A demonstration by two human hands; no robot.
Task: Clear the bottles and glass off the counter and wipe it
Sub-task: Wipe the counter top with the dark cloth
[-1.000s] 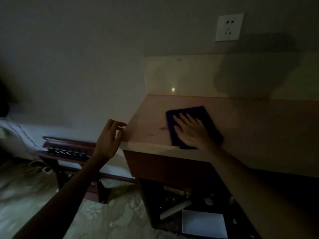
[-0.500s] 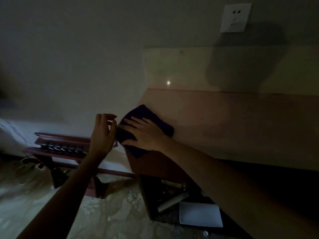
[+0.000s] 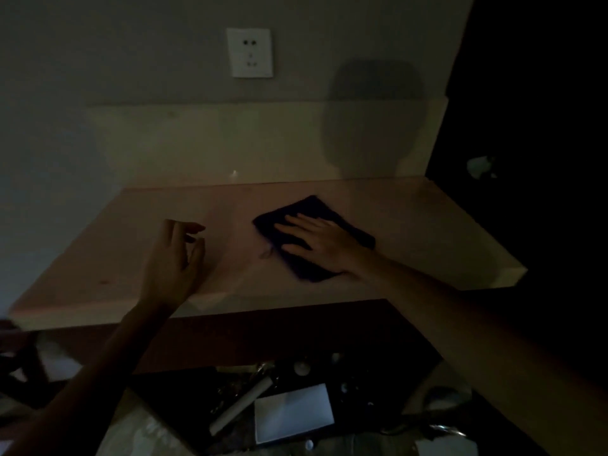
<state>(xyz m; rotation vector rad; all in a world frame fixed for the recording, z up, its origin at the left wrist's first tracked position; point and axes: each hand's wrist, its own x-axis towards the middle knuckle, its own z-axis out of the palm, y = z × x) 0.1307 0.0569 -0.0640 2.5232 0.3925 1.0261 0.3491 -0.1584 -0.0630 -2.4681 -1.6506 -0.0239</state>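
Counter (image 3: pixel 411 232) is bare of bottles and glass as far as I can see, so by my reading only the wiping is left. My right hand (image 3: pixel 320 245) lies flat and spread on the dark cloth (image 3: pixel 309 209), pressing it to the counter rather than gripping it; the cloth sits under and just ahead of the fingers (image 3: pixel 289 220). My left hand (image 3: pixel 176 258) hovers near the front edge, half curled, holding nothing. The risk I see: with only a flat palm on it, the cloth could bunch or slide out on a fast stroke, or run off the edge near my left hand. The light is poor, so missed patches would be hard to spot.
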